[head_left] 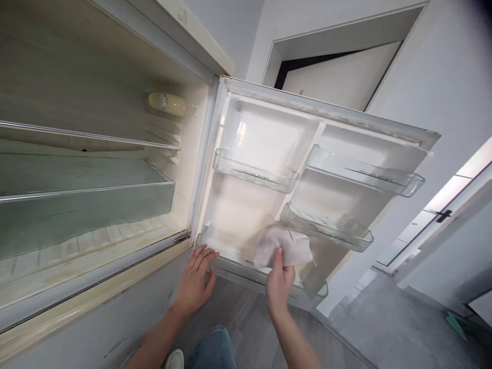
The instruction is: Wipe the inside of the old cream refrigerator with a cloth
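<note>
An open fridge door (pixel 269 138) swings out to the right, its inner side lined with clear plastic shelves. My right hand (pixel 279 284) is closed on a white cloth (pixel 284 246) and presses it against the lower inside of the door, beside a clear door shelf (pixel 326 228). My left hand (pixel 196 279) rests with its fingers stretched out and flat on the bottom corner of the door, near the hinge edge, holding nothing.
The fridge interior (pixel 88 169) at left has glass shelves and a small lamp housing (pixel 168 103) at the back. Two upper door bins (pixel 255 177) (pixel 365 177) hang clear. My knee in jeans (pixel 215 348) and a grey floor (pixel 369 328) lie below; a doorway (pixel 338 72) stands behind.
</note>
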The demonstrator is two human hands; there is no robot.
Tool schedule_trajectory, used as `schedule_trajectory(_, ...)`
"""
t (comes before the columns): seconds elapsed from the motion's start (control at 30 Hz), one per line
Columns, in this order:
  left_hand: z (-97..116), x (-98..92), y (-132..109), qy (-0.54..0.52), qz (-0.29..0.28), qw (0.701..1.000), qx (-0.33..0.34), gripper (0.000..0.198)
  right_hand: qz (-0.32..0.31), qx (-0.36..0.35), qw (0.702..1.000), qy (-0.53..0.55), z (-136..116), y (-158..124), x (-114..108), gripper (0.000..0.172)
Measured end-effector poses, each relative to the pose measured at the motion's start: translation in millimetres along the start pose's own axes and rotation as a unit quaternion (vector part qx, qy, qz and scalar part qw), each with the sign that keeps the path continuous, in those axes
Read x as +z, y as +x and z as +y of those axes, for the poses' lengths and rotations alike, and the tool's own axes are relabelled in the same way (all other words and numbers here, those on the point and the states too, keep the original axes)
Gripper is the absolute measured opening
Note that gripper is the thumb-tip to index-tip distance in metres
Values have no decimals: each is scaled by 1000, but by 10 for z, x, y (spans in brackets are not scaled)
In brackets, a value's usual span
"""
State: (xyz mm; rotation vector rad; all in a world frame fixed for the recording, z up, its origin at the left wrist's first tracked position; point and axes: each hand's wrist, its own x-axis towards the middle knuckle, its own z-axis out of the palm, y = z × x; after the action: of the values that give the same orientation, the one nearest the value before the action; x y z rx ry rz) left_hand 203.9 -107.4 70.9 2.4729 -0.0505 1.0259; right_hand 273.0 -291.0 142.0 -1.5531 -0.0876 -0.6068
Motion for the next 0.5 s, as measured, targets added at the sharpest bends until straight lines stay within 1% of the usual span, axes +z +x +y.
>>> schedule_trajectory(0.03, 3, -8, 0, -1, -2, 1000, 1, 43, -24, -37, 999, -23, -9, -41, 138, 54)
schedule_trajectory(0.07, 6, -17, 1, -1, -4, 1000, 1, 43, -58, -99, 992, -50, -32, -41, 286, 54)
schedule_trajectory(0.1, 12, -28, 2, -1, -7, 1000, 1, 44, -94, -172, 978, -77, -68, -3, 441, 53)
schedule_trajectory(0.13, 18, -39, 4, 0, -8, 1000, 0, 46, -129, -255, 952, -111, -117, 67, 600, 53)
schedule_trajectory(0.2, 32, -60, 8, 0, -9, 1000, 0, 48, -187, -347, 909, -138, -242, 266, 914, 53)
schedule_trajectory(0.23, 38, -68, 10, 1, -10, 1000, 0, 49, -200, -398, 879, -170, -311, 369, 1062, 56)
schedule_trajectory(0.3, 48, -75, 12, 2, -12, 1000, 1, 50, -191, -449, 845, -221, -434, 526, 1326, 59)
schedule_trajectory(0.37, 51, -71, 12, 4, -9, 1000, 0, 48, -196, -477, 821, -245, -498, 580, 1528, 56)
schedule_trajectory(0.43, 49, -61, 12, 11, -5, 1000, -2, 48, -228, -485, 810, -239, -483, 539, 1653, 51)
schedule_trajectory(0.5, 42, -50, 11, 18, -5, 1000, -5, 49, -262, -477, 808, -226, -409, 462, 1693, 49)
